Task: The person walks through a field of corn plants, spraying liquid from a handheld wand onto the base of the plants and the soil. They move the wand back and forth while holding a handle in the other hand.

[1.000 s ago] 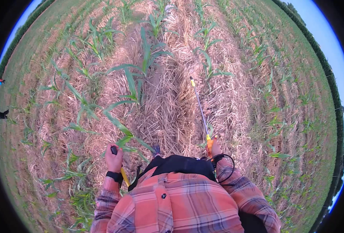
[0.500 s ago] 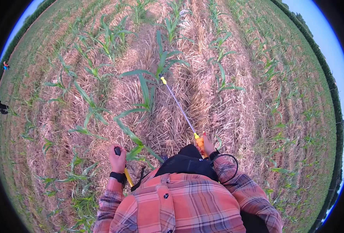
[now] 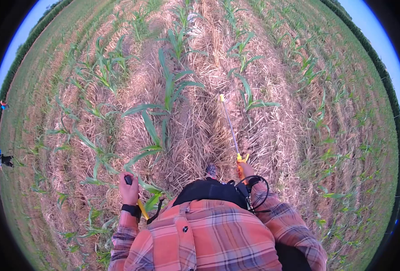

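My left hand (image 3: 128, 189) is closed around the black grip (image 3: 128, 179) of a lever whose yellow bar (image 3: 143, 209) runs down toward my side. Held in my right hand (image 3: 245, 170) is the orange and yellow handle (image 3: 240, 161) of a spray wand. Its thin metal tube (image 3: 230, 125) points forward and slightly left, ending in a yellow nozzle (image 3: 222, 97) over the straw, left of a young green plant (image 3: 248, 101). A black hose or cord loops beside my right wrist.
Rows of young leafy plants (image 3: 169, 88) grow in straw-covered soil (image 3: 209, 135). At the far left edge are a person with a blue load (image 3: 1, 158) and another person in orange (image 3: 4, 105). A shoe (image 3: 211, 170) shows below my body.
The wand has swung right, its nozzle leaving the middle plant for the furrow beside the right-hand row. My left hand sits slightly lower and further left. The plants have shifted left in view.
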Tool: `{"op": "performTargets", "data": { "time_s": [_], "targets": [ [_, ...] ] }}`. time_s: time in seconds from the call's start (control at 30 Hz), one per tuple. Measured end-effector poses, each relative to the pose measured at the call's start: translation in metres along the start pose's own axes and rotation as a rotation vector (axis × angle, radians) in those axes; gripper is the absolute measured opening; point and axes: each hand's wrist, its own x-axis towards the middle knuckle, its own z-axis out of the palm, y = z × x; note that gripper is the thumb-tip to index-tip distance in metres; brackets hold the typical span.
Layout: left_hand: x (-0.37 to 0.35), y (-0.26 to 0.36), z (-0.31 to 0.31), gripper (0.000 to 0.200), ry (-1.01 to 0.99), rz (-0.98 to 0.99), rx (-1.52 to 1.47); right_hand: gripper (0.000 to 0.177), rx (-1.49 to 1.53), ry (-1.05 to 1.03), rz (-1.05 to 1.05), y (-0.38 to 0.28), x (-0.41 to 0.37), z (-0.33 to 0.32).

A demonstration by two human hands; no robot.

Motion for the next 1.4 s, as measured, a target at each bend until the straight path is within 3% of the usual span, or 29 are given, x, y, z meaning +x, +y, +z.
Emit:
{"op": "performTargets", "data": {
  "time_s": [0.07,0.13,0.2,0.4,0.47,0.67,0.8,0.87,0.9,1.03,1.27,1.4],
  "targets": [
    [0.02,0.01,0.027,0.014,-0.026,0.019,0.073,0.015,0.002,0.039,0.012,-0.006,0.024,-0.03],
    [0.037,0.026,0.054,0.014,-0.055,0.026,0.095,0.015,0.041,0.01,-0.048,-0.019,0.033,-0.05],
    [0.049,0.047,0.078,0.014,-0.074,0.032,0.107,0.016,-0.033,0.113,-0.17,-0.037,0.033,-0.067],
    [0.08,0.064,0.117,0.016,-0.098,-0.002,0.076,0.023,0.302,-0.025,-0.139,-0.064,0.066,-0.109],
    [0.093,0.062,0.117,0.015,-0.09,0.0,0.088,0.02,0.157,0.13,-0.116,-0.09,0.055,-0.091],
    [0.153,0.068,0.133,0.014,-0.075,0.049,0.093,0.015,0.038,0.128,-0.133,-0.11,0.105,-0.07],
    [0.206,0.068,0.137,0.013,-0.095,0.077,0.073,0.016,-0.198,0.229,-0.143,-0.14,0.135,-0.009],
    [0.23,0.067,0.132,0.014,-0.067,0.06,0.061,0.018,-0.343,0.152,-0.151,-0.156,0.152,0.021],
    [0.24,0.069,0.128,0.014,-0.066,0.036,0.023,0.009,-0.385,0.196,-0.174,-0.161,0.161,0.04],
    [0.278,0.072,0.117,0.014,-0.078,-0.027,-0.033,0.012,-0.383,0.09,-0.128,-0.194,0.168,0.108],
    [0.332,0.078,0.118,0.013,-0.098,0.044,0.053,0.024,-0.645,-0.104,-0.04,-0.207,0.208,0.163],
    [0.347,0.096,0.133,0.015,-0.105,-0.032,-0.004,0.017,-0.705,-0.173,-0.031,-0.23,0.196,0.19]
  ]
}}
